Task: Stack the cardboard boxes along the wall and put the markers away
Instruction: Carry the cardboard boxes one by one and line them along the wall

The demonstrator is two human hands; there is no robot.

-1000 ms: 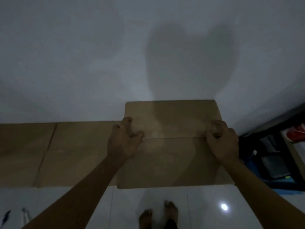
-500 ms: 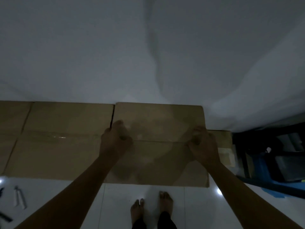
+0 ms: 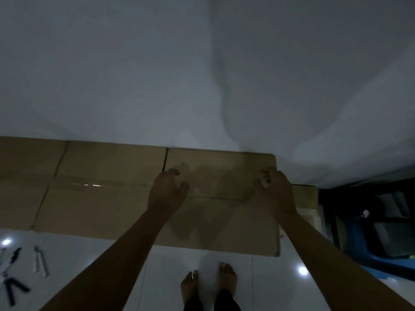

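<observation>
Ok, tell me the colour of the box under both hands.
Plain brown cardboard, the box, dim in the head view.

Three boxes (image 3: 221, 198) side by side against the wall (image 3: 202, 75)

The cardboard boxes (image 3: 107, 189) are looking matt brown, their tape (image 3: 94, 185) glinting glossily. The tiled floor (image 3: 202, 261) is shining smooth and glossy.

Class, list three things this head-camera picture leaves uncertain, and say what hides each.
- Markers, head view: dim, blurred, cut by the left edge; count unclear.
- Smaller box, head view: mostly behind the right hand and the big box.
- Dark shelf, head view: contents lost in shadow.
</observation>
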